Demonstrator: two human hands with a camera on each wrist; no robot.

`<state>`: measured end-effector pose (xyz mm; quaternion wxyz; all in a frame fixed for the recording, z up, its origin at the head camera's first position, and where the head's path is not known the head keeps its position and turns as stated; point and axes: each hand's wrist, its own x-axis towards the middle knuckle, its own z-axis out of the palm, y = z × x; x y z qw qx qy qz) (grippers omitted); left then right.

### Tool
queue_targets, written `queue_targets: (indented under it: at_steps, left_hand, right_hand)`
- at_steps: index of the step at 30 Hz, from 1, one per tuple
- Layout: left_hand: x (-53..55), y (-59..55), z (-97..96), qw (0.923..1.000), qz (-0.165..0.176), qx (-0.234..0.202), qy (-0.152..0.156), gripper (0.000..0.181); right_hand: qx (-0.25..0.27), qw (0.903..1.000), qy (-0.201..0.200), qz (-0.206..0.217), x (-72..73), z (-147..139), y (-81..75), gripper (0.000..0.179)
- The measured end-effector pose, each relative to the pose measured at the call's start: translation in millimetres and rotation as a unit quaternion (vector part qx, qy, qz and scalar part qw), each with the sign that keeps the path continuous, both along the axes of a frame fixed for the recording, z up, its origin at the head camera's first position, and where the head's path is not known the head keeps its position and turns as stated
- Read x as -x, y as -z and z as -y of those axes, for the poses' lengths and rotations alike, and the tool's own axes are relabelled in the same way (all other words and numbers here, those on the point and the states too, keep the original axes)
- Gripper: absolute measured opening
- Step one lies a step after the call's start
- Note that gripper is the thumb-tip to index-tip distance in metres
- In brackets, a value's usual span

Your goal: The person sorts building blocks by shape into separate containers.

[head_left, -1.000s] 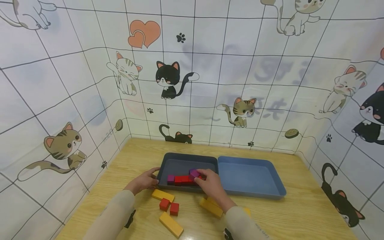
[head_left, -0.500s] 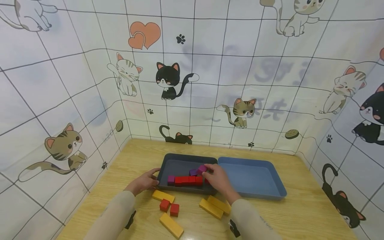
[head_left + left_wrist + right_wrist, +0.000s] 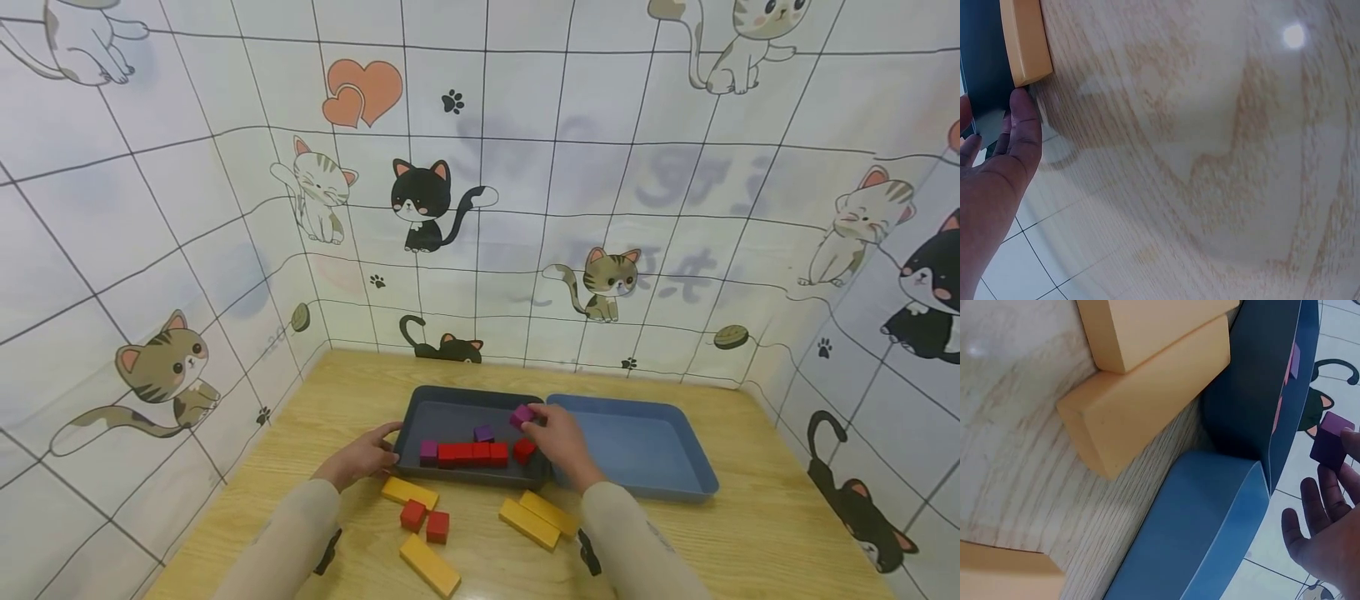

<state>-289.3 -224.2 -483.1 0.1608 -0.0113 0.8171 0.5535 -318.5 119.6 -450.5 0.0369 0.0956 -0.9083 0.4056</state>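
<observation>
Purple cube was carried toward the far-right corner of the dark tray, was pinched aloft by the right hand, left edge was touched by the left hand, fingers loosely extended.

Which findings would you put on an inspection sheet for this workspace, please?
Surface: wood-grain table, with some glare.
Job's things: dark tray, holding red blocks and purple cubes; blue tray beside it.
Clutter: yellow blocks and two loose red cubes on the near side.
Hands: left hand at the dark tray's left end; right hand pinching a lifted purple cube.
Cables: nothing seen.
Surroundings: cat-print covering behind and at both sides.
</observation>
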Motion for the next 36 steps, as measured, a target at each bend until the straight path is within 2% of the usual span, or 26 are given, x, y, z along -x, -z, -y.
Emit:
queue_targets:
  at_steps: [8, 21, 28, 36]
  left_hand:
    - [0.9, -1.0, 0.2, 1.0, 0.007, -0.005, -0.001, 0.064]
    - [1.0, 0.8, 1.2, 0.9999, 0.005, -0.01, -0.001, 0.065]
    - [0.8, 0.5, -1.4, 0.9999, 0.002, -0.008, 0.011, 0.064]
    - [1.3, 0.5, -1.0, 1.0, 0.003, -0.009, -0.001, 0.064]
  right_hand:
    - [-0.052, 0.9986, 0.005, -0.003, 11.6, 9.5, 6.3, 0.04]
    - [-0.078, 0.997, -0.003, 0.0, 18.8, 21.0, 17.2, 0.042]
    - [-0.069, 0.9975, -0.01, 0.009, 14.5, 17.8, 17.9, 0.041]
    - [-0.052, 0.9986, -0.01, 0.007, 12.2, 18.5, 16.2, 0.041]
